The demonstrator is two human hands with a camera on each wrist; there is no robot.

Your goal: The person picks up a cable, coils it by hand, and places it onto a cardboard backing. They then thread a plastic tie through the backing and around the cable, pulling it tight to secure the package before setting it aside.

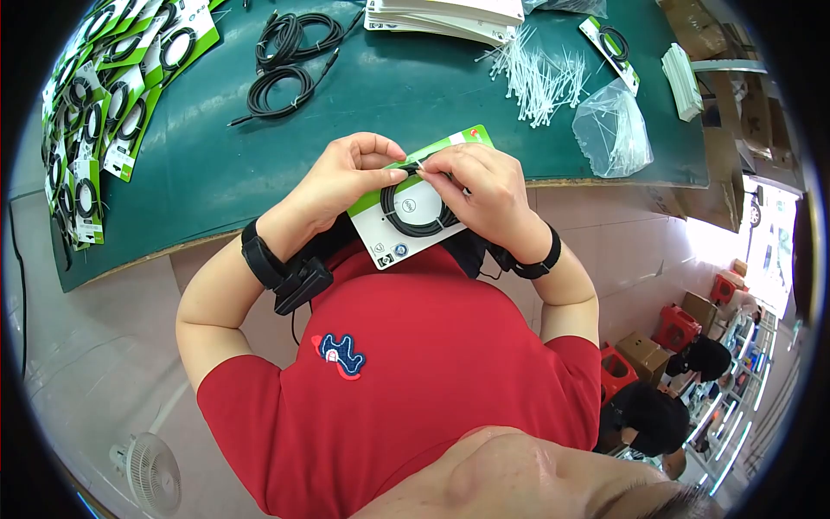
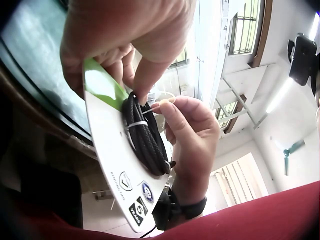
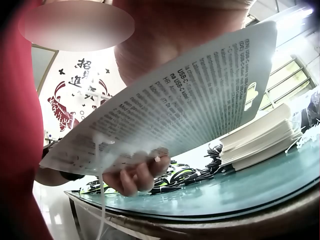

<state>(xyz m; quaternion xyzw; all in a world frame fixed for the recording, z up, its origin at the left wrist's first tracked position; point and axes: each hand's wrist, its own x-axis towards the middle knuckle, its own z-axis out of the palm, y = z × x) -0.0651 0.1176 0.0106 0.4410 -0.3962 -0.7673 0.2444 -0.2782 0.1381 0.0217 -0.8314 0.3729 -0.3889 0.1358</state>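
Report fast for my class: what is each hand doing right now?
Left hand: closed, holding the card and cable.
Right hand: closed, pinching a white tie.

In the head view, my right hand (image 1: pixel 484 186) is hiding the coil (image 1: pixel 418 231) from about one to three o'clock and covering the right edge of the card (image 1: pixel 372 233). The tie (image 1: pixel 421 164) I am pinching is showing too small to trace. The stack (image 1: pixel 445 13) at twelve o'clock is running off the frame. In the left-wrist view, the top edge is cutting off my left hand (image 2: pixel 130 37) at twelve; in the right-wrist view, the print (image 3: pixel 170 95) is blurring.
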